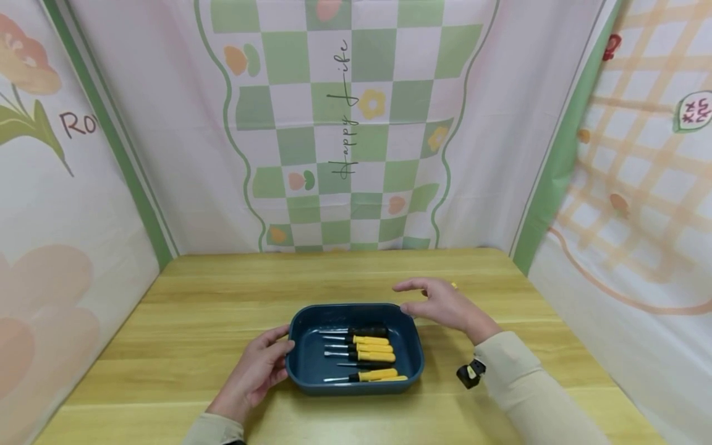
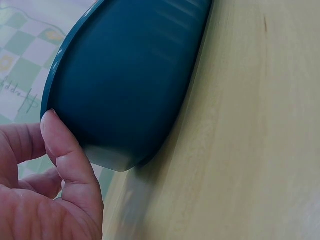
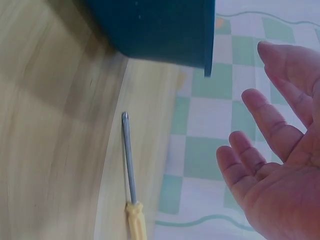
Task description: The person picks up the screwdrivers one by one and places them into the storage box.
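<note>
A dark blue tray (image 1: 308, 364) stands on the table with several screwdrivers in it. Most have yellow-and-black handles (image 1: 375, 356); a black-handled one (image 1: 369, 332) lies along the back. My left hand (image 1: 258, 368) grips the tray's left end, the thumb at the rim and the fingers around the corner. Over the back right corner, my right hand (image 1: 445, 306) hovers with fingers spread and nothing in them. On the table beyond the tray's right end lies another screwdriver (image 3: 128, 160), with a cross tip and a yellow handle, mostly hidden behind the right hand in the head view.
The wooden table (image 1: 194, 346) runs back to a checked green-and-white curtain (image 1: 334, 148). Patterned curtains also hang along the left side (image 1: 72, 247) and the right side (image 1: 623, 216). A small black device (image 1: 470, 374) hangs at my right sleeve.
</note>
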`<state>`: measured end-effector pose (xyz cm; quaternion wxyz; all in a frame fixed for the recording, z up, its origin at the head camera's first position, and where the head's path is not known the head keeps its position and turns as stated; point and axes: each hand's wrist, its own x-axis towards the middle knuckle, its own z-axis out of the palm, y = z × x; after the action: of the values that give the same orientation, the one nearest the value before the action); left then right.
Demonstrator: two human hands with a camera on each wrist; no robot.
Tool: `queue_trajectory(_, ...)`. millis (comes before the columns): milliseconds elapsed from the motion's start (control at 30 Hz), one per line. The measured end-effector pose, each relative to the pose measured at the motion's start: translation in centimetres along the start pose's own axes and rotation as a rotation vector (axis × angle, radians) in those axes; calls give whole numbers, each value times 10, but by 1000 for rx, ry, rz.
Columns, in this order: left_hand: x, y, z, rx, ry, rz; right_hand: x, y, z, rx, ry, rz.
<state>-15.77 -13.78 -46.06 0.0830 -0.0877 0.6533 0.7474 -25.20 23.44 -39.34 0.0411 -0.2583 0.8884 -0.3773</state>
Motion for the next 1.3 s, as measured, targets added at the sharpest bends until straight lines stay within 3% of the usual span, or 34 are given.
queue_trajectory(767, 1, -1, -2, 12, -1, 4, 4, 38, -27, -134, 56, 19)
queue_trajectory(1300, 2, 0, -2, 12, 6, -3, 7, 62, -41, -133, 65, 110)
